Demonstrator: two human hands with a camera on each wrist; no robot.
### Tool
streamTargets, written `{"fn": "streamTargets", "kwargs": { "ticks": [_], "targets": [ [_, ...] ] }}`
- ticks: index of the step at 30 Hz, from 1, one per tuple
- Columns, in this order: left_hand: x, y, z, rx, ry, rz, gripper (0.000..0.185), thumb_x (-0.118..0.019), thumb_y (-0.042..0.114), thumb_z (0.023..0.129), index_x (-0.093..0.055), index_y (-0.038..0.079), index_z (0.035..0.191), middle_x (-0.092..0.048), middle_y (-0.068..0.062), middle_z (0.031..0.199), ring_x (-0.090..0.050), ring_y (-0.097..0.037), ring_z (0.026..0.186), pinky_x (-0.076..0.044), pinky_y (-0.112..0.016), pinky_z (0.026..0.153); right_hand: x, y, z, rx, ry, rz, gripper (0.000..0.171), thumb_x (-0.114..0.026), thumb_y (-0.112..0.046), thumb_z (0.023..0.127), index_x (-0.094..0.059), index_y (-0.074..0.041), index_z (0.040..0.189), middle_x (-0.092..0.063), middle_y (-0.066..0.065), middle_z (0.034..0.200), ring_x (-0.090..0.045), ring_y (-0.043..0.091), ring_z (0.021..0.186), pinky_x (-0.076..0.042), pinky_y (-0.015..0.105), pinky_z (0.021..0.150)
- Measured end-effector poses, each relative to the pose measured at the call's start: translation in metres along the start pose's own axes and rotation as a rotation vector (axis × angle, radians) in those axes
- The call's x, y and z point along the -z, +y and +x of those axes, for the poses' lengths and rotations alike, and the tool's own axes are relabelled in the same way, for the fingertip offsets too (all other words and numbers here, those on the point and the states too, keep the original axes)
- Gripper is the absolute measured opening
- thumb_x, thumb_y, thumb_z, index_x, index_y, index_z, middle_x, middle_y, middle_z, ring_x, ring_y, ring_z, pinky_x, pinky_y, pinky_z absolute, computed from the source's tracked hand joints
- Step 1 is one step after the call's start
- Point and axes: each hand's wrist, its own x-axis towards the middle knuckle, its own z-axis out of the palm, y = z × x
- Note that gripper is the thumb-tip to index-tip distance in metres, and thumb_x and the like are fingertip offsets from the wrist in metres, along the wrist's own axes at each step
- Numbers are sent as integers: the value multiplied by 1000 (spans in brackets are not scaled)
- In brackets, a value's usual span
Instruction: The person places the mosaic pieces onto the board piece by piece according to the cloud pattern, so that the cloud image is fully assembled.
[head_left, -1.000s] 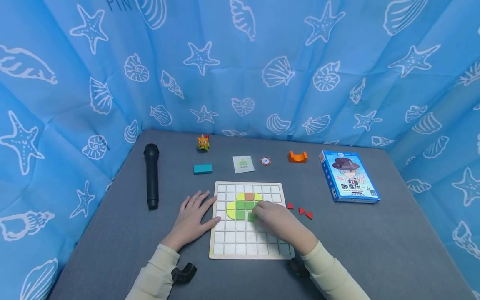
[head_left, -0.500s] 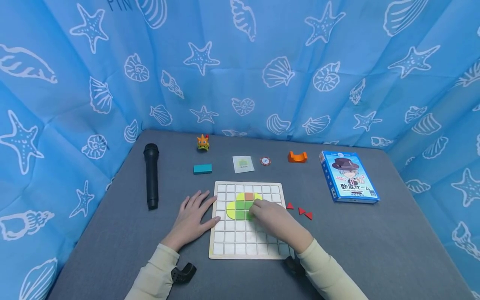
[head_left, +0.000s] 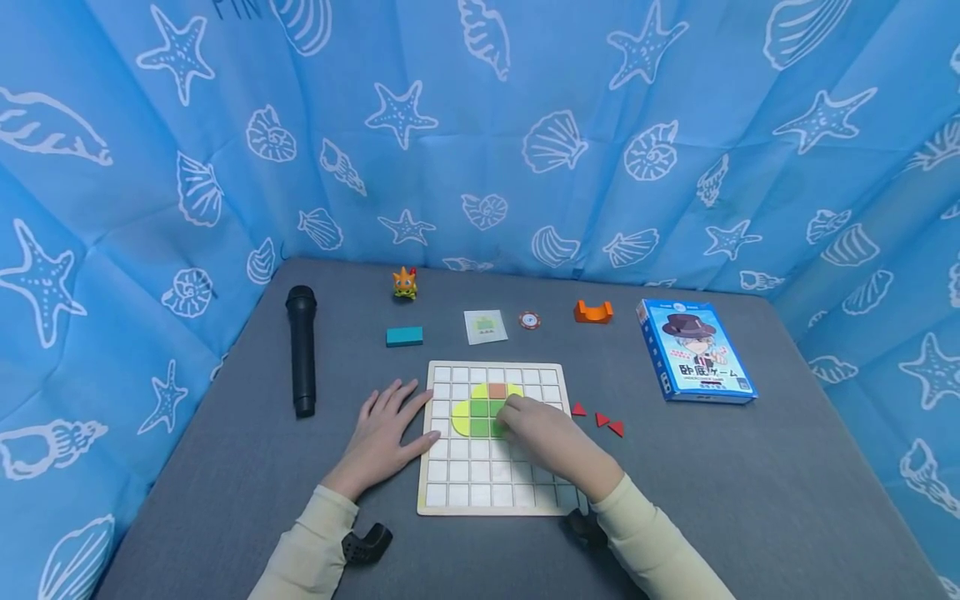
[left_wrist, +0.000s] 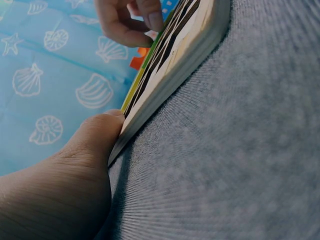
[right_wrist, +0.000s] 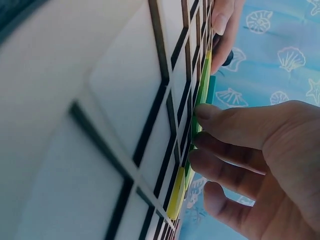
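A wooden grid board lies on the grey table in front of me. Green tiles, yellow curved pieces and an orange tile form a figure in its upper middle. My right hand lies over the board, its fingertips pressing on a green tile at the figure's right side. My left hand rests flat on the table, thumb against the board's left edge. Red triangles lie just right of the board.
Along the back of the table lie a black microphone, a teal block, a small card, a round chip, an orange piece, a small toy and a blue game box. Blue shell-print cloth surrounds the table.
My right hand has slid a green tile up and left, against the other green tiles. The left hand has stayed where it was.
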Motion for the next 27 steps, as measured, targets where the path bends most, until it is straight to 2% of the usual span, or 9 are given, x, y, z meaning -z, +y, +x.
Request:
{"fn": "streamTargets", "kwargs": {
  "ticks": [6, 13, 18, 23, 27],
  "targets": [
    [0, 1, 0, -2, -5, -4, 70, -47, 65, 90, -33, 31, 150, -29, -4, 156, -18, -29, 146, -11, -57, 114, 0, 0, -3, -8, -8, 35, 17, -74, -17, 85, -70, -16, 102, -62, -6, 92, -53, 6, 78, -51, 23, 71],
    [1, 2, -1, -12, 5, -8, 70, -50, 63, 90, -35, 29, 150, -30, -5, 155, -19, -31, 145, -12, -58, 114, 7, 5, -19, -23, -21, 122, 26, -74, -16, 84, -69, -17, 110, -63, -6, 101, -57, 6, 88, -54, 25, 78],
    [3, 3, 0, -25, 25, -12, 70, -52, 61, 90, -36, 27, 149, -31, -6, 155, -21, -31, 145, -13, -59, 113, 19, 22, -39, -123, -6, 135, 26, -74, -15, 84, -69, -16, 110, -65, -5, 102, -59, 6, 87, -55, 28, 79],
    [4, 2, -1, -24, 25, -13, 69, -52, 61, 90, -36, 28, 149, -30, -5, 155, -20, -31, 145, -13, -59, 113, 29, 42, -64, -230, -29, 156, 24, -72, -12, 85, -68, -14, 109, -64, -4, 97, -56, 4, 78, -54, 29, 71],
    [3, 2, -2, -23, 25, -6, 69, -52, 61, 90, -37, 27, 149, -30, -5, 155, -20, -31, 145, -14, -59, 113, 35, 51, -81, -309, -88, 186, 27, -73, -16, 85, -67, -13, 111, -64, -3, 100, -61, 10, 86, -55, 34, 75]
  ]
}}
